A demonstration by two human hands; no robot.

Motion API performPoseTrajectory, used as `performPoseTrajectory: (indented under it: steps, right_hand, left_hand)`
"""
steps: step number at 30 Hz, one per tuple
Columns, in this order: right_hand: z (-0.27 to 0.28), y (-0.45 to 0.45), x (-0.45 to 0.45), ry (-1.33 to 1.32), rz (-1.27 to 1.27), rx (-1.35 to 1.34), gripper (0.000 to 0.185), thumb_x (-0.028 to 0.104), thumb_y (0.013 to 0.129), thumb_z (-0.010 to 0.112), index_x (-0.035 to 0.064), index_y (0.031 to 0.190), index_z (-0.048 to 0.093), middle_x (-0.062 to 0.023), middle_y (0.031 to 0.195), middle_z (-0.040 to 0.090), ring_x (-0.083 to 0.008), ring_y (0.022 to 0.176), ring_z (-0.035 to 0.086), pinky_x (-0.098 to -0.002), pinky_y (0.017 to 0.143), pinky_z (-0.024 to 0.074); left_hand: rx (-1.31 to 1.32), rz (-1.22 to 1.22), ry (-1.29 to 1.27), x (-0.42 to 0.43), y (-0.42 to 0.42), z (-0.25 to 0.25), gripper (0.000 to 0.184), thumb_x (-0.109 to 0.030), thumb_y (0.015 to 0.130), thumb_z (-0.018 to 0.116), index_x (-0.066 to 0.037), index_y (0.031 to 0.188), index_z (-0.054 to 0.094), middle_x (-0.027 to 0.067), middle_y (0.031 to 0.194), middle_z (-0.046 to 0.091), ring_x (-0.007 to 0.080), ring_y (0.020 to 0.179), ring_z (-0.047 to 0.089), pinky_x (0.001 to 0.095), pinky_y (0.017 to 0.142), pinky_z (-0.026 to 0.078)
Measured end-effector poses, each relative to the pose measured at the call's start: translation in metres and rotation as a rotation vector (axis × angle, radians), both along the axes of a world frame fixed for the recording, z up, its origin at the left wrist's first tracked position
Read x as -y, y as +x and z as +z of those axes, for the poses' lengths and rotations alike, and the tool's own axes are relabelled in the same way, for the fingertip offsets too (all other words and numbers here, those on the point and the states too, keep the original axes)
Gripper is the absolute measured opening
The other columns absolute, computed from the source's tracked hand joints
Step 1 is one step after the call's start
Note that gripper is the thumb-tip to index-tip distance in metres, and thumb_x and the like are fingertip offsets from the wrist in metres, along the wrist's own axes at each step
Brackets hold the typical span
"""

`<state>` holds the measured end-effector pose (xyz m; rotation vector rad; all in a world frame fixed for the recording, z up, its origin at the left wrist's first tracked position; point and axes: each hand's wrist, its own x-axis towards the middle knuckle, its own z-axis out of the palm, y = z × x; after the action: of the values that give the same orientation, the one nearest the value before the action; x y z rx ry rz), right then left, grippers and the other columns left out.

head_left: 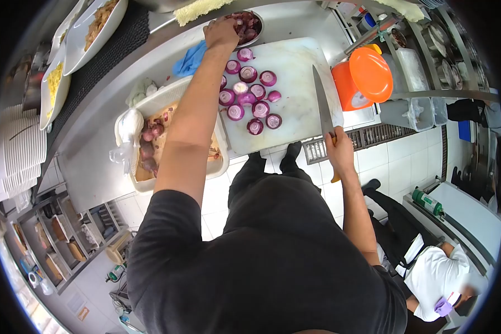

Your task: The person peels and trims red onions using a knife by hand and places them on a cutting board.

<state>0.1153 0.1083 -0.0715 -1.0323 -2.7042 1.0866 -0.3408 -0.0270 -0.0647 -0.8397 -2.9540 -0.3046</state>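
Observation:
My left hand (221, 34) is at the rim of a metal bowl (257, 40) of dark red onion pieces, its fingers bent; whether they hold anything is hidden. In my right hand (339, 149) is the handle of a large knife (322, 100), its blade lying over the right part of the white cutting board (295, 61). Several purple onions with cut ends (248, 74) sit on the board's left half. Left of the board, under my left forearm, a cream tray (224, 161) holds unpeeled onions (146, 150) and loose skins.
An orange container (348, 83) with its lid tilted stands right of the board. A blue cloth (190, 59) lies near the bowl. A plastic bag (129, 128) hangs over the tray's left edge. Another person (440, 275) is at the lower right.

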Motion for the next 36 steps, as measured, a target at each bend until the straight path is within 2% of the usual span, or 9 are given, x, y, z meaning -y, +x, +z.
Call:
performPoseTrajectory:
  steps: [5, 10, 16, 19, 20, 24, 28, 32, 36]
  right_hand:
    - [-0.018, 0.006, 0.014, 0.088, 0.089, -0.167, 0.028, 0.01, 0.096, 0.073, -0.0027, 0.116, 0.058, -0.026, 0.11, 0.066, -0.0487, 0.099, 0.065, -0.053, 0.081, 0.0541]
    - [-0.021, -0.027, 0.038, 0.05, 0.143, -0.085, 0.039, 0.011, 0.096, 0.073, 0.0, 0.128, 0.054, -0.0262, 0.128, 0.058, -0.0511, 0.107, 0.065, -0.0558, 0.087, 0.0571]
    - [-0.018, -0.066, 0.086, -0.073, 0.263, -0.052, 0.037, 0.011, 0.099, 0.068, -0.0023, 0.126, 0.048, -0.0299, 0.127, 0.053, -0.0551, 0.104, 0.064, -0.059, 0.085, 0.0581]
    - [-0.017, -0.071, 0.106, -0.05, 0.288, -0.066, 0.034, 0.01, 0.1, 0.066, -0.0035, 0.123, 0.045, -0.0321, 0.125, 0.052, -0.0567, 0.103, 0.063, -0.0603, 0.085, 0.0567]
    - [-0.022, -0.07, 0.107, -0.025, 0.306, -0.073, 0.034, 0.01, 0.101, 0.066, -0.0037, 0.123, 0.045, -0.0323, 0.125, 0.052, -0.0569, 0.102, 0.063, -0.0604, 0.085, 0.0564]
    - [-0.023, -0.069, 0.11, -0.035, 0.357, -0.071, 0.034, 0.01, 0.1, 0.067, -0.0042, 0.124, 0.045, -0.0318, 0.124, 0.052, -0.0565, 0.101, 0.063, -0.0596, 0.085, 0.0562]
    - [-0.013, -0.069, 0.114, -0.016, 0.382, 0.0, 0.037, 0.01, 0.1, 0.068, -0.0028, 0.129, 0.048, -0.0298, 0.126, 0.053, -0.0551, 0.104, 0.064, -0.0573, 0.085, 0.0571]
    - [-0.013, -0.067, 0.102, 0.011, 0.42, -0.038, 0.037, 0.01, 0.101, 0.068, -0.0032, 0.131, 0.051, -0.0295, 0.129, 0.055, -0.0527, 0.108, 0.064, -0.0551, 0.089, 0.0562]
    - [-0.003, -0.056, 0.081, 0.078, 0.381, -0.086, 0.033, 0.009, 0.102, 0.065, -0.0031, 0.132, 0.056, -0.0281, 0.128, 0.059, -0.0493, 0.11, 0.063, -0.0529, 0.096, 0.053]
  left_hand:
    - [-0.204, -0.075, 0.275, 0.016, -0.005, -0.039, 0.033, -0.01, 0.09, 0.066, -0.014, 0.119, 0.08, 0.0108, 0.138, 0.07, 0.0348, 0.129, 0.064, 0.0459, 0.115, 0.047]
    - [-0.156, 0.056, 0.534, 0.08, 0.04, -0.022, 0.019, -0.01, 0.091, 0.07, -0.005, 0.105, 0.082, 0.0184, 0.14, 0.068, 0.0387, 0.131, 0.061, 0.045, 0.112, 0.05]
    - [-0.37, 0.274, 0.52, 0.182, 0.12, -0.013, 0.023, -0.008, 0.093, 0.068, -0.005, 0.112, 0.078, 0.0206, 0.134, 0.069, 0.0386, 0.124, 0.066, 0.0473, 0.105, 0.054]
    - [-0.349, 0.469, 0.548, 0.227, 0.152, -0.001, 0.028, -0.004, 0.092, 0.065, -0.003, 0.118, 0.076, 0.0214, 0.131, 0.069, 0.0403, 0.12, 0.066, 0.0473, 0.103, 0.053]
    - [-0.219, 0.548, 0.694, 0.241, 0.16, 0.008, 0.032, -0.001, 0.091, 0.063, -0.003, 0.12, 0.074, 0.0207, 0.129, 0.068, 0.0404, 0.119, 0.065, 0.0474, 0.1, 0.054]
    - [-0.551, 0.538, 0.52, 0.317, 0.177, 0.015, 0.028, 0.001, 0.09, 0.062, -0.001, 0.114, 0.074, 0.019, 0.119, 0.069, 0.0375, 0.113, 0.066, 0.048, 0.097, 0.054]
    - [-0.269, 0.892, 0.45, 0.363, 0.198, 0.037, 0.024, -0.007, 0.094, 0.062, -0.005, 0.113, 0.077, 0.0168, 0.113, 0.073, 0.0363, 0.098, 0.073, 0.0465, 0.09, 0.057]
    - [0.176, 0.905, 0.275, 0.379, 0.212, 0.05, 0.034, -0.015, 0.093, 0.069, -0.013, 0.126, 0.077, 0.0167, 0.111, 0.079, 0.034, 0.107, 0.075, 0.0437, 0.094, 0.059]
    - [0.29, 0.8, 0.005, 0.396, 0.227, 0.033, 0.04, -0.02, 0.093, 0.068, -0.018, 0.133, 0.074, 0.0156, 0.116, 0.079, 0.0356, 0.111, 0.074, 0.0452, 0.097, 0.058]
